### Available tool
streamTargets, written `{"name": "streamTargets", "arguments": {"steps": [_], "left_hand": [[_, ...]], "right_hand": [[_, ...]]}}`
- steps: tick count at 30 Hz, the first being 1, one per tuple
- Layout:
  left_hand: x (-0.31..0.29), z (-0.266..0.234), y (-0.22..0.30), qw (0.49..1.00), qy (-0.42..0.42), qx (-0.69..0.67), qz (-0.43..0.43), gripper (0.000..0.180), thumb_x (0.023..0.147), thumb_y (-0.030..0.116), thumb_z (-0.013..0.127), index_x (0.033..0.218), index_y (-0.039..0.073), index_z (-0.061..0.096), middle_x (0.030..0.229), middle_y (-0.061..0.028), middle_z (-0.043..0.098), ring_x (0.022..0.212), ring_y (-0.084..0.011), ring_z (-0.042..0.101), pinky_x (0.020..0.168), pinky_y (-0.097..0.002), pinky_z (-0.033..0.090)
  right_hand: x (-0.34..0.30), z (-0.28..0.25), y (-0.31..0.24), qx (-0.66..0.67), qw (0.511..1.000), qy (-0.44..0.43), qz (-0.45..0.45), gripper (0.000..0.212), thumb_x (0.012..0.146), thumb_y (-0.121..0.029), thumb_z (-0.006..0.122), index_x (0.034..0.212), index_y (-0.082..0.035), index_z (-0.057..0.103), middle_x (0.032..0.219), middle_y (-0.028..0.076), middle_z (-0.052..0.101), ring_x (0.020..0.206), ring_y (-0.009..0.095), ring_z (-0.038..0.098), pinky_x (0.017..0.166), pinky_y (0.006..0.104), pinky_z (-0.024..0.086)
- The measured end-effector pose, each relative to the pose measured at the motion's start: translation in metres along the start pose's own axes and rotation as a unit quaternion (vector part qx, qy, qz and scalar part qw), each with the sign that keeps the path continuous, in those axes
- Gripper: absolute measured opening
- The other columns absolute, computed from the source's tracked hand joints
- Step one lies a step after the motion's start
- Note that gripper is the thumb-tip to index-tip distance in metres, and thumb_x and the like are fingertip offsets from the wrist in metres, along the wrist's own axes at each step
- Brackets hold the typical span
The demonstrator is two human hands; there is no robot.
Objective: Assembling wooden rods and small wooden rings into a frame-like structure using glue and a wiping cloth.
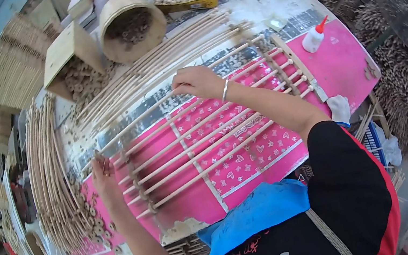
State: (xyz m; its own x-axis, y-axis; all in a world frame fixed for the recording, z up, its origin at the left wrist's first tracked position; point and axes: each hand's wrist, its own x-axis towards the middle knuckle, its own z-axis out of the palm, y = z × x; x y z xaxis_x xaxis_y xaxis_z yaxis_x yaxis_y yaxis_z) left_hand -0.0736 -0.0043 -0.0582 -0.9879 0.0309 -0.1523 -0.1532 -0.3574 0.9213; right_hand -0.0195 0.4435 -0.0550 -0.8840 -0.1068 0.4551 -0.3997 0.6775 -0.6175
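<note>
Rod (137,121) is stretching slantwise over the desk (347,56), and both hands are working it! Right grip (198,81) is closing narrow, fingers pinching the rod around mid-length. Left grip (103,170) is hovering right at its left end; how far those fingers are opening, we're not able to tell. Nearer the body, more rods (210,165) are running alongside, and a red-tipped bottle (313,40) is sitting off to the right.
</note>
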Motion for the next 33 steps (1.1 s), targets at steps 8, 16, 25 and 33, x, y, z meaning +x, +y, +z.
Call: {"name": "streamTargets", "arguments": {"steps": [8, 16, 25, 33], "left_hand": [[-0.001, -0.022, 0.013, 0.965, 0.016, 0.25, 0.078, 0.029, 0.106, 0.027, 0.067, 0.121, 0.003, 0.071, 0.098, 0.0021, 0.065, 0.086, -0.004, 0.054, 0.074, -0.022, 0.045], [-0.002, 0.026, 0.022, 0.887, -0.003, 0.419, 0.195, 0.03, 0.105, 0.012, 0.064, 0.134, 0.004, 0.068, 0.111, -0.0025, 0.066, 0.1, -0.0103, 0.059, 0.088, -0.0266, 0.048], [0.043, 0.02, 0.014, 0.727, -0.125, 0.607, 0.297, 0.036, 0.1, 0.015, 0.066, 0.136, 0.011, 0.068, 0.13, -0.0133, 0.067, 0.124, -0.0324, 0.061, 0.107, -0.0428, 0.045], [0.035, 0.032, 0.016, 0.672, -0.124, 0.7, 0.208, 0.031, 0.102, 0.035, 0.062, 0.13, 0.029, 0.073, 0.126, 0.0008, 0.069, 0.124, -0.0273, 0.059, 0.107, -0.0569, 0.035]], "right_hand": [[-0.019, -0.001, 0.025, 0.003, 1.0, -0.006, 0.026, 0.02, 0.092, -0.033, 0.073, 0.09, -0.013, 0.072, 0.084, 0.007, 0.066, 0.087, 0.03, 0.066, 0.078, 0.043, 0.052], [-0.028, -0.001, 0.031, 0.02, 0.997, -0.037, 0.066, 0.021, 0.092, -0.032, 0.074, 0.092, -0.011, 0.073, 0.088, 0.008, 0.067, 0.089, 0.031, 0.066, 0.079, 0.0438, 0.052], [-0.027, 0.005, 0.052, 0.003, 0.997, -0.049, 0.054, 0.018, 0.093, -0.029, 0.072, 0.094, -0.011, 0.074, 0.091, 0.009, 0.068, 0.09, 0.032, 0.067, 0.079, 0.0428, 0.053], [-0.026, 0.003, 0.032, 0.007, 0.995, -0.065, 0.076, 0.017, 0.095, -0.025, 0.07, 0.094, -0.009, 0.072, 0.088, 0.011, 0.065, 0.086, 0.032, 0.065, 0.076, 0.0425, 0.05]]}}
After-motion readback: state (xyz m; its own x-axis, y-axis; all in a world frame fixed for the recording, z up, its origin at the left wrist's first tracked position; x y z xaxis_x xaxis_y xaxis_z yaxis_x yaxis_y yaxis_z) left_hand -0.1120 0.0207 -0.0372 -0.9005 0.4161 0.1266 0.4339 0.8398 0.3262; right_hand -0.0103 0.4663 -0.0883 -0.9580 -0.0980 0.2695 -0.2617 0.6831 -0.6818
